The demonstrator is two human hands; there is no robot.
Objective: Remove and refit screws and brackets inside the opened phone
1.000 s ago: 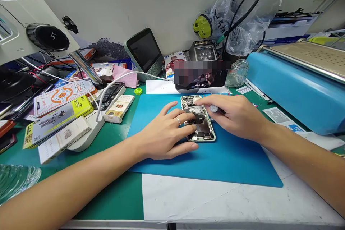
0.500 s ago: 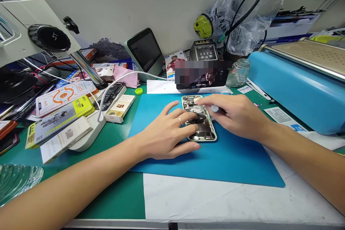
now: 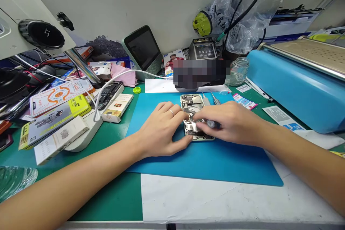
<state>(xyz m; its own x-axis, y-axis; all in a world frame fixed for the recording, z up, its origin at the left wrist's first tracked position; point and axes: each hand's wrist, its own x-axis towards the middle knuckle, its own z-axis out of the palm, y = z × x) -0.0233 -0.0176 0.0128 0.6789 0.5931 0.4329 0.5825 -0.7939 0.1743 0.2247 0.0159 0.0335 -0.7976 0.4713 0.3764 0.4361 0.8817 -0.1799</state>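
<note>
An opened phone [image 3: 193, 105] lies face down on a blue work mat [image 3: 215, 158], its inner parts exposed. My left hand [image 3: 161, 129] rests on the mat at the phone's left edge, a ring on one finger, the fingertips curled onto the phone's frame and the thumb against its near corner. My right hand [image 3: 229, 122] lies over the phone's near half, its fingers pinched round a small dark-handled screwdriver [image 3: 212, 124] whose tip points left into the phone. Two metal tools [image 3: 212, 99] lie on the mat beyond my right hand.
A microscope arm [image 3: 40, 32] and boxes [image 3: 54, 115] crowd the left. A white cable [image 3: 113, 82], a small screen [image 3: 142, 50], a soldering station [image 3: 203, 50] and a glass jar [image 3: 238, 70] line the back. A blue machine [image 3: 293, 82] stands right. White paper [image 3: 215, 201] covers the near edge.
My right hand has moved nearer along the phone, from its far end to its near half. My left hand's fingers have curled in and shifted slightly away, uncovering the metal tools behind.
</note>
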